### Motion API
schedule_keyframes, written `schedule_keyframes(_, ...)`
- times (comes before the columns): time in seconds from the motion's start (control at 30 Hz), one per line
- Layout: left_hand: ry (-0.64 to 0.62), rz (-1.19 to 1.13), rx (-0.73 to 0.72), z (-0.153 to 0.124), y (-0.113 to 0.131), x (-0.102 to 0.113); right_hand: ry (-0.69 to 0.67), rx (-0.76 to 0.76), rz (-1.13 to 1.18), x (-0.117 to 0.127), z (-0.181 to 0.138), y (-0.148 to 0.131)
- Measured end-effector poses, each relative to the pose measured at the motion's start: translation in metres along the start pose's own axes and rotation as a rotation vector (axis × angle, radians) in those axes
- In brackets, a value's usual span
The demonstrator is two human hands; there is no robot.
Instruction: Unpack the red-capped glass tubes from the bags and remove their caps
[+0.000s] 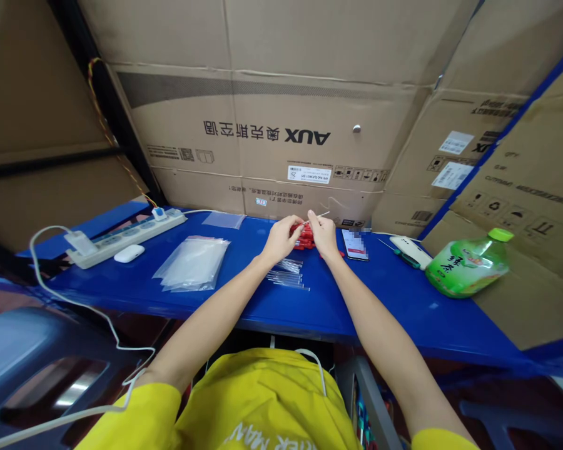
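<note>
My left hand (283, 239) and my right hand (324, 235) are close together over the table, both with fingers closed. Between them runs a thin metal rod (324, 214), its far end sticking out past my right fingertips. The left fingers pinch near its other end, where something red shows; whether that red belongs to the rod I cannot tell. Just below and behind the hands lies a pile of small red plastic pieces (306, 239), partly covered by them. Nearer to me, several thin metal rods (288, 275) lie loosely side by side on the blue table (319, 309).
Clear plastic bags (192, 264) lie to the left, beside a white earphone case (129, 253) and a power strip (126, 237). On the right are a phone (355, 244), a screwdriver with a green handle (406, 257), a white device (411, 251) and a green drink bottle (469, 265). Cardboard walls the back.
</note>
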State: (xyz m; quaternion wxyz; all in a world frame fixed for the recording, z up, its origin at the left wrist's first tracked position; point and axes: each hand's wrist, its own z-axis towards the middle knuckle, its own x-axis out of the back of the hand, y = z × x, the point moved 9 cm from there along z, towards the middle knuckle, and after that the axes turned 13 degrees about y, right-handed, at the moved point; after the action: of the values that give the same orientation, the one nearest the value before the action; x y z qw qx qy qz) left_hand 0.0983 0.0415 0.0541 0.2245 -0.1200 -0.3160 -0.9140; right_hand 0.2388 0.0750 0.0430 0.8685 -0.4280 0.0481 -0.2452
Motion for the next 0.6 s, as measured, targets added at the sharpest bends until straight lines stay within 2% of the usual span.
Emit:
schedule_keyframes(0.1,-0.051,0.053,-0.01,-0.003,-0.002,-0.005,-0.03,0.01,-0.056,-0.007,-0.003,0.001)
schedule_keyframes(0.2,-0.144,0.038,0.074,-0.007,-0.011,-0.014,-0.049,0.086,-0.161,-0.009,-0.007,-0.004)
schedule_keyframes(0.3,-0.183,-0.051,0.178,-0.009,-0.018,-0.021,-0.07,0.154,-0.265,-0.008,-0.01,-0.011)
schedule_keyframes(0.43,-0.186,-0.25,0.304,-0.011,-0.024,-0.027,-0.058,0.193,-0.293,-0.005,-0.011,-0.016)
schedule_keyframes(0.6,-0.213,-0.395,0.365,-0.015,-0.021,-0.032,-0.059,0.209,-0.264,-0.004,-0.009,-0.014)
